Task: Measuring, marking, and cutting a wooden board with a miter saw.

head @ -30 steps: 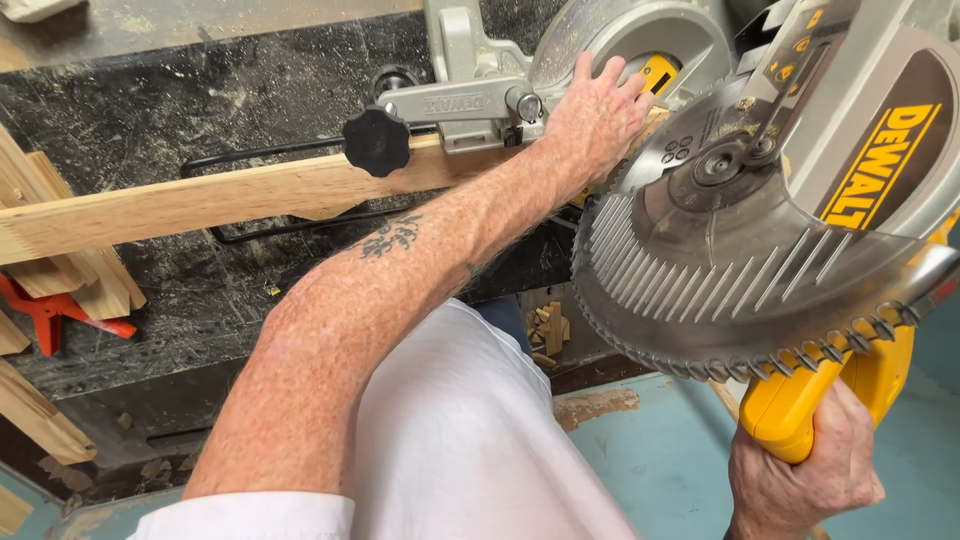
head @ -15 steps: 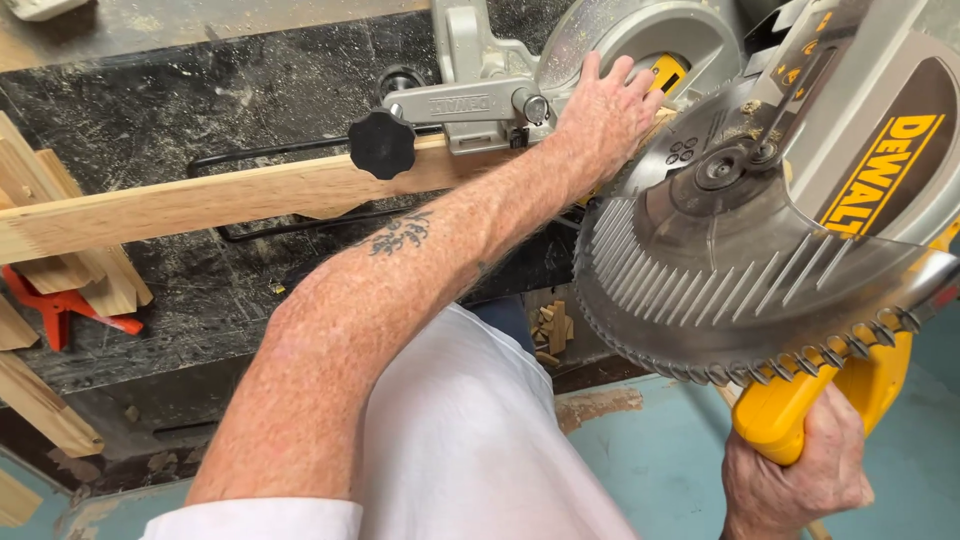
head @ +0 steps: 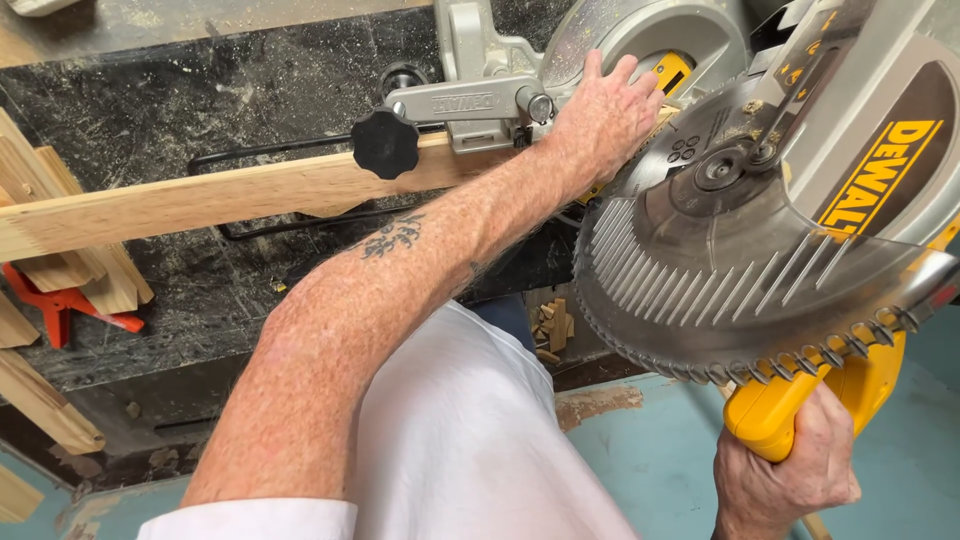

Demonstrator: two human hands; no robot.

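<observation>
Wood first: off to your left a red clamp (head: pixel 62 305) lies among offcuts, and the long board (head: pixel 230 195) runs across the dusty bench (head: pixel 200 90) toward the saw, under the black knob (head: pixel 385 143). Your left hand (head: pixel 600 120) presses flat on the board's end by the fence, fingers spread, where it was a second ago. Further right, the toothed blade (head: pixel 720 270) hangs raised, and it sits a little higher in view than before. Your right hand (head: pixel 785 470) is clenched around the yellow handle (head: pixel 800 395), gripping as earlier. The board looks uncut.
</observation>
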